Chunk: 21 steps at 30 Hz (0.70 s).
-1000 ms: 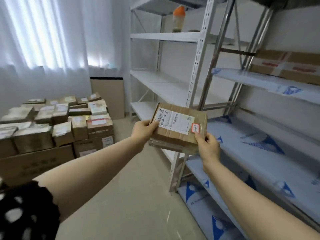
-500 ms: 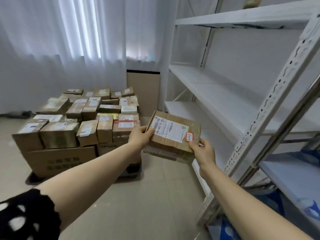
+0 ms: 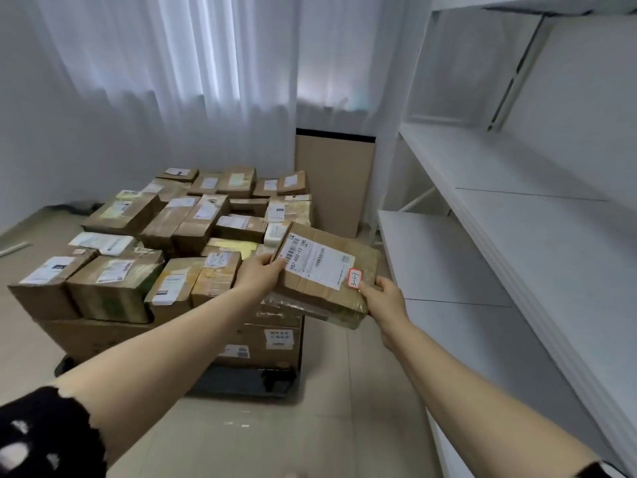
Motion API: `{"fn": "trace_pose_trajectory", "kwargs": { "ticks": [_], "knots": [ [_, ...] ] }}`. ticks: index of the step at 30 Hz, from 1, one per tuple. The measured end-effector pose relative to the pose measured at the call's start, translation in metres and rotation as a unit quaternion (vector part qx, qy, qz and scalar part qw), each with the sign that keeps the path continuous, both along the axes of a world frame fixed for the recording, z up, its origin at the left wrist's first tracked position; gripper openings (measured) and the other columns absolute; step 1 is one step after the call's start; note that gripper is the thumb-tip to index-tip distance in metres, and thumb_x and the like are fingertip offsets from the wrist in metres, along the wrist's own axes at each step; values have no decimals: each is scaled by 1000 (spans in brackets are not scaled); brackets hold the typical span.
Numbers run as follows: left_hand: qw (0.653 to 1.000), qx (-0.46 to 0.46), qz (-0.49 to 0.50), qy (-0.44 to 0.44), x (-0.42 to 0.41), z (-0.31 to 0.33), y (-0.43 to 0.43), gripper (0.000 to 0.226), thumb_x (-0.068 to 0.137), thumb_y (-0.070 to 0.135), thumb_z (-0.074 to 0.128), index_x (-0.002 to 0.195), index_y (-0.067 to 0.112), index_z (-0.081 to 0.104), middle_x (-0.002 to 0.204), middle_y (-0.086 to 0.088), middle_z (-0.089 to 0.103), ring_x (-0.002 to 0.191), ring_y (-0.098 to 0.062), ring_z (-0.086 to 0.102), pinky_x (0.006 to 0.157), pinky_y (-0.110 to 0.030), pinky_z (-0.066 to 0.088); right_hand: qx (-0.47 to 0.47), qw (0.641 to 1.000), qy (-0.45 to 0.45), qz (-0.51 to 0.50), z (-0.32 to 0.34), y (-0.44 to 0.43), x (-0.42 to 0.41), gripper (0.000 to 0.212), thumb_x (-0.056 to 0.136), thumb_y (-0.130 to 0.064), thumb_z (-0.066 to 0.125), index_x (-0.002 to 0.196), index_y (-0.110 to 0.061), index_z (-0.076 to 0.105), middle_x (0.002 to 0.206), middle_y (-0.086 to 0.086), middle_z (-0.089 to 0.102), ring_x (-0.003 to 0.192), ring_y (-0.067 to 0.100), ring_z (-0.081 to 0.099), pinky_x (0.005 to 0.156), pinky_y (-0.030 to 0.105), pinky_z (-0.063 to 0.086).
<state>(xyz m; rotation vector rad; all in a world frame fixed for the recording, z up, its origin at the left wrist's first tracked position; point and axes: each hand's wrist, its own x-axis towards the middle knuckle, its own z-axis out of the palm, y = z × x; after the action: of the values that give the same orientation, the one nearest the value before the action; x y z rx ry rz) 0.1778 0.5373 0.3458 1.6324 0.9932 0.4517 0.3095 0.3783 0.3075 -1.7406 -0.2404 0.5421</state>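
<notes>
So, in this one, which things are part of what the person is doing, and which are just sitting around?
In the job: cardboard parcel, held at opposite sides by the left hand and right hand; its handwritten sticker; probably the white shelving alongside.

Lying about: stacked boxes on the cart; curtain; beige panel.
</notes>
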Motion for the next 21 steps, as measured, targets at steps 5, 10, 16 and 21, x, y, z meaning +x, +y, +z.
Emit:
{"fn": "trace_pose_trajectory", "kwargs": {
  "ticks": [5, 10, 16, 21],
  "knots": [
    [1000, -26, 13, -11, 82, -23, 85, 30, 96, 23, 54, 124, 13, 62, 113, -4, 65, 104, -20, 60, 87, -33, 52, -24, 1000, 1, -8, -21, 88, 86, 26, 91, -24, 62, 115, -14, 58, 103, 3, 66, 92, 20, 66, 85, 43, 56],
    [999, -12, 31, 6, 141, -23, 156, 29, 97, 22, 53, 123, 13, 61, 113, -6, 65, 97, -18, 61, 79, -30, 52, -43, 999, 29, 15, -21, 170, 157, 37, 85, -23, 69, 118, -13, 56, 104, 3, 68, 90, 20, 68, 83, 43, 57],
    [998, -18, 58, 18, 199, -34, 244, 31, 96, 20, 55, 125, 12, 61, 118, -7, 64, 101, -20, 60, 85, -32, 51, -47, 998, 34, 38, -20, 263, 227, 85, 86, -21, 67, 151, -24, 13, 139, 3, 48, 112, 26, 59, 91, 46, 53],
    [994, -26, 97, 32, 242, -60, 312, 31, 96, 19, 55, 125, 13, 62, 116, -4, 65, 96, -16, 58, 83, -29, 49, -82, 988, 1, 132, -38, 344, 289, 83, 86, -25, 65, 150, -39, 14, 143, -5, 46, 117, 22, 57, 95, 47, 50]
  ]
}}
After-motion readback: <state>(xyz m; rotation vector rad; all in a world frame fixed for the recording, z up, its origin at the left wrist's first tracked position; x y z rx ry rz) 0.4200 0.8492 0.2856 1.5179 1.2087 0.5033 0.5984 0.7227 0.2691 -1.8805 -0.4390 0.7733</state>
